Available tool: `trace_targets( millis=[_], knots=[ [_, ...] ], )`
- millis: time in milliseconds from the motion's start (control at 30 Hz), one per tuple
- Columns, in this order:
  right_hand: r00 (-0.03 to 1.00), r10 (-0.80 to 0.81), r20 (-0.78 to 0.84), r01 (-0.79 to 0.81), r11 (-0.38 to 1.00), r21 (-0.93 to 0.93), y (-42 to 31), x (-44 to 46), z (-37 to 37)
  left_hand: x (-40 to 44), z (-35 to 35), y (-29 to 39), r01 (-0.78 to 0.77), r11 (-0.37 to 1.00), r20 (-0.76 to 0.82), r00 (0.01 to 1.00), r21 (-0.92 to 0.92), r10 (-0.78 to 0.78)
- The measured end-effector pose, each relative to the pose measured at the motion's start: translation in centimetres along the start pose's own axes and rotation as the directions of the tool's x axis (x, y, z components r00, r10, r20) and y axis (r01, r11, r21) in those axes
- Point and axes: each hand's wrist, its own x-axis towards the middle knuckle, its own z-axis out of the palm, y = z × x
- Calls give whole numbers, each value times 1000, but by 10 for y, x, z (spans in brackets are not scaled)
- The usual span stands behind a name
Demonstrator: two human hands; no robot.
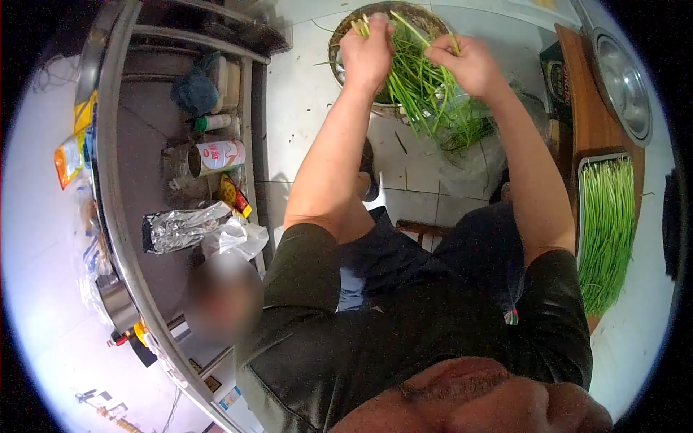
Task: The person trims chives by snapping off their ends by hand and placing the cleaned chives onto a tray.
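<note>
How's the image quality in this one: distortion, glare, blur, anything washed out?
In the head view, strong fisheye bending curves the shelf frame and the corners go black; in the head view, a glare patch whitens the tiled floor and the shirt sinks into shadow; also there, a blurred patch hides detail, while both hands look fairly clear.

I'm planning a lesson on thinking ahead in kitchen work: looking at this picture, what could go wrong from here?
1. The thin stalks fan out loosely below the left hand and right hand, so some might tangle or drop.
2. A dark scrap lies on the tiled floor near a shoe; it could perhaps get underfoot.
3. The greens seem to stick out beyond their tray, so a passing arm might knock some off.
</note>
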Motion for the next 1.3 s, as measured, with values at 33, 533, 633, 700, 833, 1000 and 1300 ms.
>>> trace_targets(
  millis=[33,533,633,700,833,1000,1300],
  knots=[
    [1000,-4,-18,4,1000,-18,1,0,1,2,-1,-3,-1,1000,67,998,-20,2],
    [988,-121,-92,93,960,-264,-10,-7,6,-1,1,2,-107,962,98,992,251,85],
    [991,-111,-77,88,962,-259,-8,-8,5,1,0,-1,-192,950,95,980,247,174],
    [992,-115,-51,97,959,-266,-9,-10,3,4,-2,-5,-228,942,96,973,245,211],
    [986,-138,-92,116,970,-212,-4,-9,4,7,-6,-2,-64,986,-10,998,155,67],
    [992,-93,-88,69,968,-242,-3,-7,2,13,-11,-2,31,998,-64,997,-47,-34],
    [996,-45,-77,30,983,-183,7,1,0,5,-6,-4,-17,981,113,994,191,-5]
  ],
)
